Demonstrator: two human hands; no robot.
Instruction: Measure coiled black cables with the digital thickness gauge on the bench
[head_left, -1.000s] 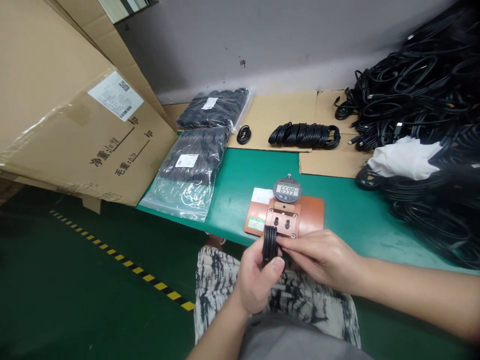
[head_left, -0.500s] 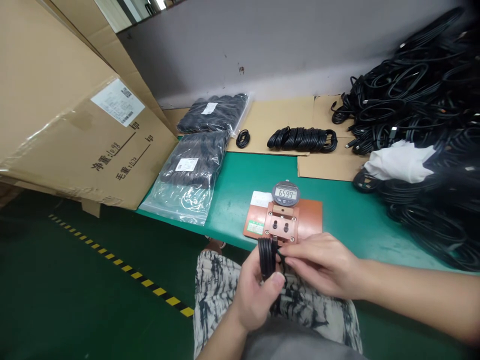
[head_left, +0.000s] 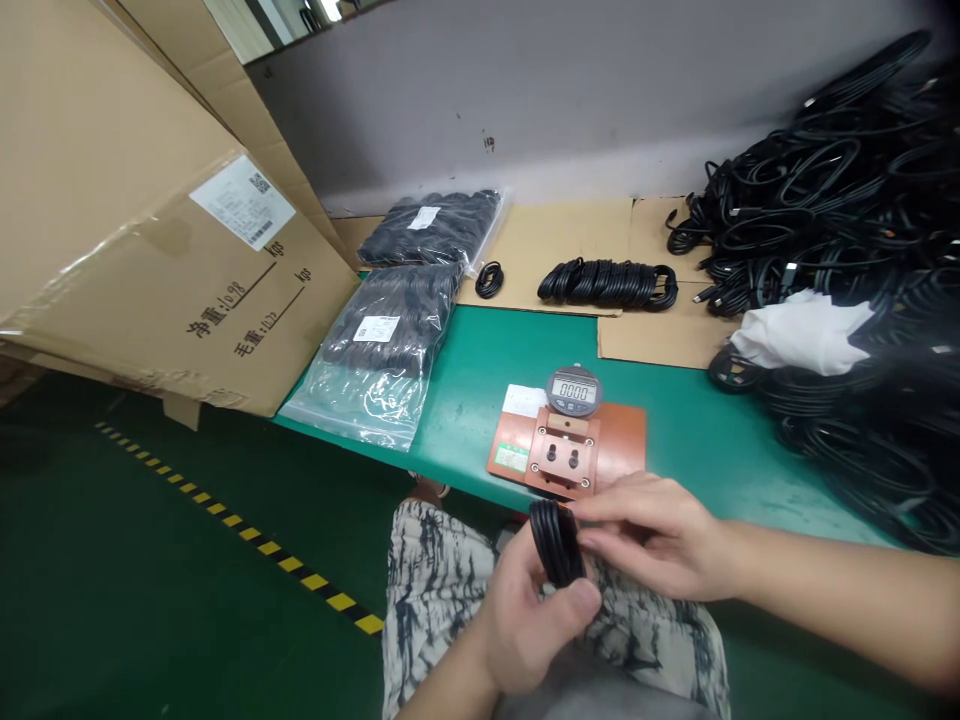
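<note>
A coiled black cable [head_left: 556,545] is in my left hand [head_left: 525,615], its fingers and thumb wrapped round the coil. My right hand [head_left: 660,535] is closed in a pinch at the coil's right side, on part of the same cable; the cable end there is hidden by the fingers. Just beyond both hands, at the table's front edge, lies a reddish-brown measuring fixture [head_left: 619,437]. A round grey digital gauge [head_left: 574,391] on it shows zeros. The coil is apart from the fixture.
Two clear bags of coiled cables, a rear bag [head_left: 457,235] and a front bag [head_left: 375,390], lie left, beside a large carton [head_left: 150,250]. A single coil [head_left: 489,280] and a row of coils [head_left: 607,284] rest on cardboard. Right are a cable heap [head_left: 817,215] and white cloth [head_left: 802,333].
The cable end has come out of the fixture's front. Both hands and the coil have moved slightly right and toward me. The gauge reading went from 65.99 to zeros.
</note>
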